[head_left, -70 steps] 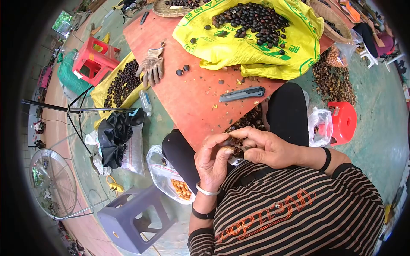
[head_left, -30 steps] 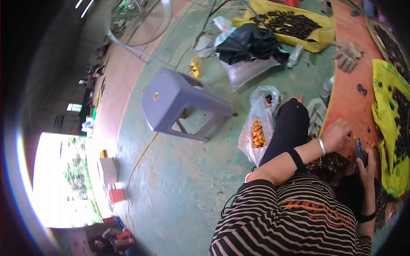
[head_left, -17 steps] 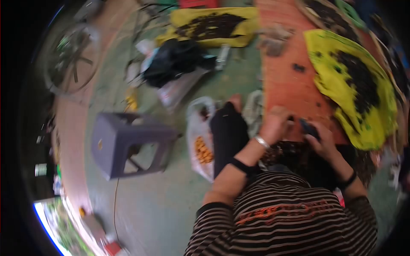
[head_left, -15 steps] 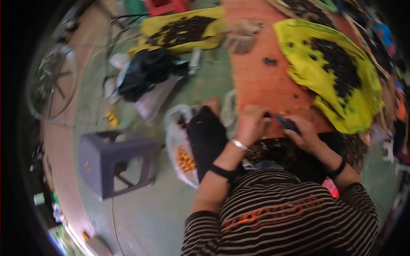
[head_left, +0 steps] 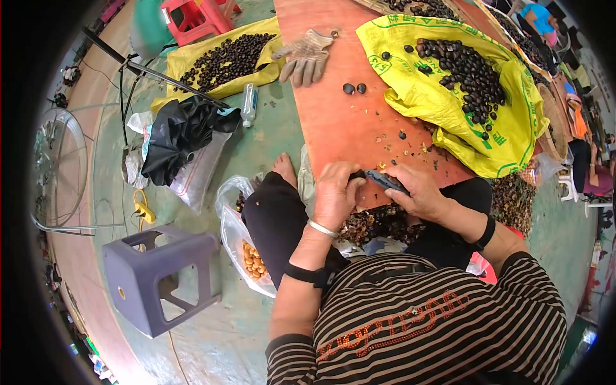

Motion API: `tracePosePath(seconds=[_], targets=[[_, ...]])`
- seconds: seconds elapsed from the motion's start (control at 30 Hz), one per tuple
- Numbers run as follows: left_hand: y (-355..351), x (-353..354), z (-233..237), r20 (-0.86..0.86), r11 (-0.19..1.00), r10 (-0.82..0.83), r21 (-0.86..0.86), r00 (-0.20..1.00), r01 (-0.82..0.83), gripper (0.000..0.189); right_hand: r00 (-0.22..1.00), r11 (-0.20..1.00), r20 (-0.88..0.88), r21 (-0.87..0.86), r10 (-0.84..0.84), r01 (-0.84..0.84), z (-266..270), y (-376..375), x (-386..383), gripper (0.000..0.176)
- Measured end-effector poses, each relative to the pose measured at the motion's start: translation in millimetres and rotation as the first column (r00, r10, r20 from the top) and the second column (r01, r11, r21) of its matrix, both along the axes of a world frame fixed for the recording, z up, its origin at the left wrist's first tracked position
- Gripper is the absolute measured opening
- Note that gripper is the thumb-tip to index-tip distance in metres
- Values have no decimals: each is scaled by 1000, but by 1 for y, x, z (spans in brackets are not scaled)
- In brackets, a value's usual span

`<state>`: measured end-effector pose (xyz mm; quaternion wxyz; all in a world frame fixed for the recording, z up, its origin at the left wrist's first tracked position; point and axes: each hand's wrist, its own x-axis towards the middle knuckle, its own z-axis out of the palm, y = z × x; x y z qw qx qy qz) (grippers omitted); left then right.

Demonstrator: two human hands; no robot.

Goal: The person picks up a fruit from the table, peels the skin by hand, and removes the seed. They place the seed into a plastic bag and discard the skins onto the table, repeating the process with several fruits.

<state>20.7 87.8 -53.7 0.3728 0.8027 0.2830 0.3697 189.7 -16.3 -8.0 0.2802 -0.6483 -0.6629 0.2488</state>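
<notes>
In front of my lap, my left hand is closed, with a dark nut pinched between thumb and fingers. My right hand grips a dark, elongated hand tool; its exact kind is hard to make out. The tool's front end meets the dark nut, or comes very close to it. Both hands are over the near edge of an orange board. Brown shell scraps lie below them between my legs. Two loose dark nuts rest farther up the board.
Dark nuts cover a yellow sack at right and another yellow sack at upper left. A glove lies on the board. To my left are a plastic bag with peeled yellow nuts and a grey stool. People sit at far right.
The view has shifted, so the surroundings appear farther left. My hands have come together, bringing the tool up to the nut, where a gap showed before.
</notes>
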Motion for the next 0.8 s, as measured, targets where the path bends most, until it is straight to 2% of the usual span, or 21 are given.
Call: tracePosePath(seconds=[0.27,0.37,0.47,0.53,0.63,0.7,0.73,0.77,0.8], targets=[[0,2,-2,-25,1000,12,19,1000,-11,22,999,999,45,-47,-2,4,2,2,0,29],[-1,3,-2,-29,999,21,34,999,-20,21,1000,999,1,-51,-18,18,1,1,-2,26],[-1,5,-3,-14,999,34,41,999,-34,21,998,1000,70,-21,-4,5,-2,-1,2,25],[-3,4,-3,-20,999,33,35,999,-32,21,974,996,214,-67,74,-61,-11,-7,9,28],[-4,1,-5,-47,999,31,18,998,-30,17,979,996,195,-72,59,-46,-10,-17,15,27],[-3,1,-5,-34,990,18,138,999,-13,13,984,997,169,-53,59,-51,-7,-25,17,28],[-4,1,-3,-44,993,-8,118,999,13,11,986,997,153,-40,65,-59,-3,-27,24,30],[-4,0,-4,-59,990,9,138,998,-1,12,988,1000,155,-22,12,-8,-7,-30,31,27],[-5,0,-9,1,996,24,87,1000,-24,12,987,999,156,-1,-42,43,-11,-32,39,24]])
